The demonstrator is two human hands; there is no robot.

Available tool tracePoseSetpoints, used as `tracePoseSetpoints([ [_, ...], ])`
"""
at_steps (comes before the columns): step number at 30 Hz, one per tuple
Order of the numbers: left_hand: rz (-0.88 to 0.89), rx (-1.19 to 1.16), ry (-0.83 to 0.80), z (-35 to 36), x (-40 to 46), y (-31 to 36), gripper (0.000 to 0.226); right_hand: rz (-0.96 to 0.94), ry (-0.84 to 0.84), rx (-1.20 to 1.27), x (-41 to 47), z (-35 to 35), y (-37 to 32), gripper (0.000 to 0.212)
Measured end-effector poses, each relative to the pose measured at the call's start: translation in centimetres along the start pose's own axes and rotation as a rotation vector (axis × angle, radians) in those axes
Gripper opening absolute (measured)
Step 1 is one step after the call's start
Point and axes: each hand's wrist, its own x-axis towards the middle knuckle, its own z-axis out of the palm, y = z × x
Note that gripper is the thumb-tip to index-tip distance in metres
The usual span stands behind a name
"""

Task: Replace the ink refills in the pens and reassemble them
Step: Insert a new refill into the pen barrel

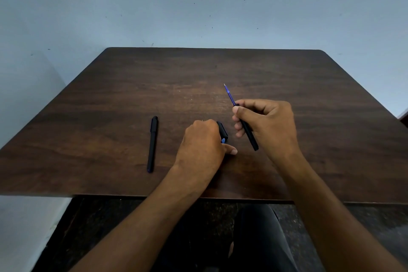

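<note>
My right hand (268,125) grips a black pen barrel (250,136) tilted over the table, with a blue ink refill (229,95) sticking out of its far end, metal tip pointing away. My left hand (202,146) rests on the table closed around black pen parts (222,130); a small blue piece (223,140) shows by the thumb. What else the left hand covers is hidden. A complete black capped pen (152,143) lies on the table to the left, apart from both hands.
The dark wooden table (309,86) stands against a pale blue wall (198,6). Its near edge runs just below my wrists. My dark trouser leg (260,238) and the dark floor show under the table edge.
</note>
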Motion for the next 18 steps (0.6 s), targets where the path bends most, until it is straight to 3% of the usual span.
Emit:
tracePoseSetpoints([
  [8,0.000,-0.046,-0.021,-0.4,-0.6,-0.2,0.054,0.004,-0.025,0.001,-0.4,0.3,0.2,0.010],
  [13,0.011,-0.156,-0.008,-1.4,-1.3,-0.8,0.031,0.006,-0.040,0.023,-0.3,0.2,0.2,0.011],
  [15,0.025,-0.223,0.040,-1.8,-1.7,-1.5,0.030,-0.001,-0.042,0.043,-0.3,0.3,0.3,0.012],
  [18,0.105,-0.350,0.237,-2.3,-2.2,-2.6,0.025,0.020,-0.056,0.111,-0.3,0.7,0.7,0.015],
])
